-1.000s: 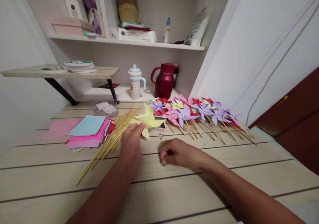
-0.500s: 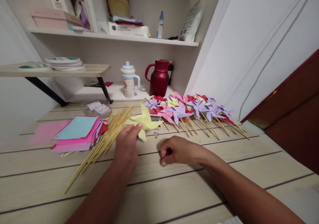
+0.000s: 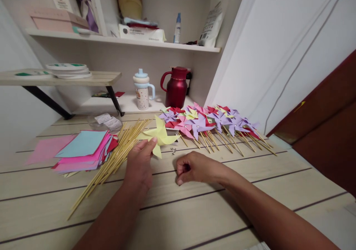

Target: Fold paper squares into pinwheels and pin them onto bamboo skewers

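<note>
1. Left hand (image 3: pixel 139 165): fingers pinch the lower edge of a yellow paper pinwheel (image 3: pixel 159 135), held just above the wooden table (image 3: pixel 194 213).
2. Right hand (image 3: pixel 194 167): curled into a loose fist on the table; whether it grips anything cannot be told.
3. Small metal pins (image 3: pixel 174 150): on the table between pinwheel and right hand.
4. Bamboo sticks (image 3: pixel 116 155): heaped left of the pinwheel.
5. Coloured paper squares (image 3: pixel 83 148): stacked further left.
6. Finished pinwheels (image 3: pixel 211 124): in a row, right.

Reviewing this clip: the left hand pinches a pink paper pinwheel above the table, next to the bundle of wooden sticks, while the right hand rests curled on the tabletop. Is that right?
Not quite. The head view shows the paper pinwheel in the left hand is pale yellow, not pink. The rest holds: it is next to the bundle of wooden sticks, and the right hand rests curled on the table.
</note>
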Action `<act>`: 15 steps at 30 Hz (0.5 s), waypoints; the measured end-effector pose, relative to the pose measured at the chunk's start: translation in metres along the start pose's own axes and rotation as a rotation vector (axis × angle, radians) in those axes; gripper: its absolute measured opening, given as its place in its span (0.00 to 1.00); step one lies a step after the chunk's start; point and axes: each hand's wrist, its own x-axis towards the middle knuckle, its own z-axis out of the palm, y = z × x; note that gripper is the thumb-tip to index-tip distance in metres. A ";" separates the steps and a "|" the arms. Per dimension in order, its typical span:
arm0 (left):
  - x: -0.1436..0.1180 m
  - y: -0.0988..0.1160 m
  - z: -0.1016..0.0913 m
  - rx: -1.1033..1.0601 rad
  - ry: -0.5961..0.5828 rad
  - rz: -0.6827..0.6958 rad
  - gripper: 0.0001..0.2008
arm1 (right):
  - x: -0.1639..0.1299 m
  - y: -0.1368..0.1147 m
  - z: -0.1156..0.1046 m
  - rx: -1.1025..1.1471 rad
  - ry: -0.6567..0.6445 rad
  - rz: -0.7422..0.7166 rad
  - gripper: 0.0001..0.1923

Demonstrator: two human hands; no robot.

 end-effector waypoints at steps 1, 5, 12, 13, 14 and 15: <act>0.000 0.000 0.000 0.001 0.005 -0.004 0.10 | 0.001 0.001 0.001 0.011 0.001 -0.008 0.12; -0.001 0.001 0.001 0.012 0.030 -0.025 0.10 | 0.003 0.002 0.003 0.064 0.007 -0.020 0.12; 0.002 -0.003 -0.003 0.041 0.009 0.004 0.10 | 0.002 0.000 0.003 0.070 0.041 -0.025 0.10; 0.002 -0.004 -0.004 0.041 0.005 0.005 0.10 | 0.002 0.001 0.003 0.072 0.047 -0.026 0.10; 0.002 -0.004 -0.004 0.039 -0.003 0.004 0.11 | 0.003 0.001 0.004 0.073 0.052 -0.025 0.10; 0.002 -0.004 -0.003 0.035 -0.008 0.001 0.11 | 0.003 0.002 0.004 0.071 0.057 -0.023 0.09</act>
